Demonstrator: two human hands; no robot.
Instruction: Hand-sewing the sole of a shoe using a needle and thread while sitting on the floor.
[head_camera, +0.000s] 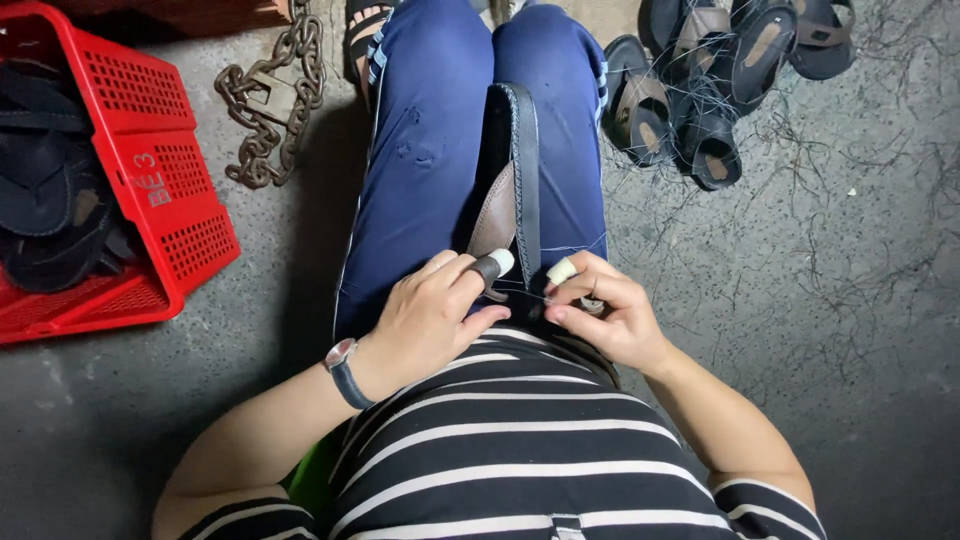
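Head view looked down on a seated person's lap, where a dark sandal (512, 170) with a brown strap stood on edge between the knees, its near end at the hands. The left hand (430, 315) was curled against the sandal's near end, a pale guard on one fingertip; the right hand (605, 310) pinched a thin thread (520, 292) stretched across to the sandal, also with a pale fingertip cover. A watch (342, 360) sat on the left wrist.

At the left edge, a red plastic basket (165, 170) with perforated walls held several dark sandals (50, 190); its outer wall carried pale painted characters. Just beside it lay a rusty chain (270, 100) on the grey floor. At the top right, a heap of finished sandals (700, 80) lay loose on the floor (850, 280) among scattered dark thread offcuts.
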